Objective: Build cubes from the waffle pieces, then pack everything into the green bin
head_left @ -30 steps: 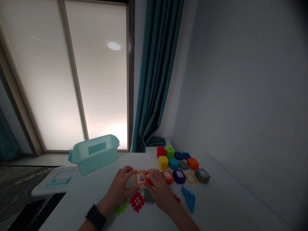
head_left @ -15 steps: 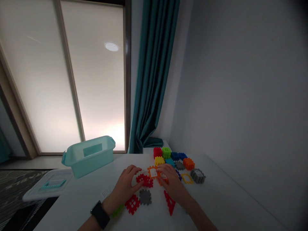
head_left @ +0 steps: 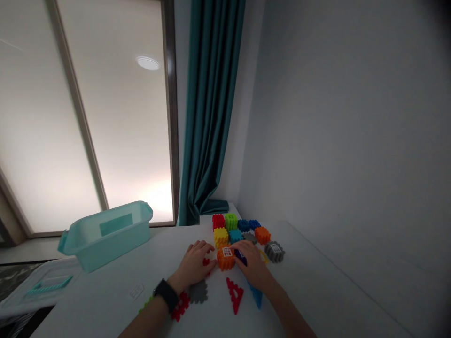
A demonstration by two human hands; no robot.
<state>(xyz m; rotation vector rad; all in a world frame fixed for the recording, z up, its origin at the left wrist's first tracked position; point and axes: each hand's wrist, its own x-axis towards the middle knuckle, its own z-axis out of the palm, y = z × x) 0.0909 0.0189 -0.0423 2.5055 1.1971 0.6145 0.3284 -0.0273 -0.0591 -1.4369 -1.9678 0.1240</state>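
An orange toothed block [head_left: 226, 258] with a white window sticker stands on the white table [head_left: 334, 300], held between both hands. My left hand [head_left: 193, 265], with a dark watch on its wrist, has its fingers curled against the block's left side. My right hand [head_left: 252, 266] presses on the block's right side. A red flat tile [head_left: 206, 262] peeks out under my left fingers. Behind the orange block stands a cluster of finished cubes: yellow [head_left: 221, 236], red [head_left: 218, 221], green [head_left: 230, 220], blue [head_left: 248, 225], orange [head_left: 262, 234] and grey [head_left: 274, 251].
Loose flat pieces lie near my wrists: a grey tile [head_left: 198, 292], a red window tile [head_left: 181, 306], a red triangle [head_left: 234, 294] and a blue triangle [head_left: 257, 295]. A teal plastic bin [head_left: 105, 234] stands at the left, its lid [head_left: 42, 284] beside it. A wall runs along the right.
The view swung left. Both hands moved away from me with the orange piece, which now stands as a cube next to the cluster. The red tile now lies under my left fingers.
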